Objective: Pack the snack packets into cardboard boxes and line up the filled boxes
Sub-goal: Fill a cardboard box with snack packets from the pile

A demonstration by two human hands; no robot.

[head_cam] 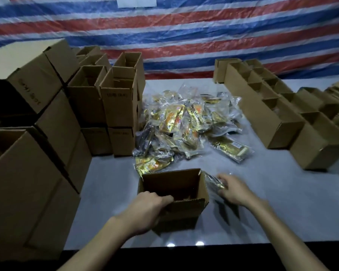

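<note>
You are clamping your left grip [151,208] on the open brown cardboard box [184,184], your right grip [235,190] pinching 1 dark plastic snack packet [213,181] beside it; the gold packet pile [184,124] behind is suggesting much packing remaining.

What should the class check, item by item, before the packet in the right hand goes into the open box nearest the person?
1. Box steadied: the left hand grips the near rim of the open cardboard box. Ok.
2. Box mouth open: the flaps stand up and nothing covers the opening. Ok.
3. Packet secured: the right hand holds a snack packet. Ok.
4. Packet over the opening: it is beside the box's right wall, not above the mouth. Not ok.
5. Room left inside: the interior is dark. Cannot tell.
6. More supply: the pile of snack packets lies just behind the box. Ok.
</note>
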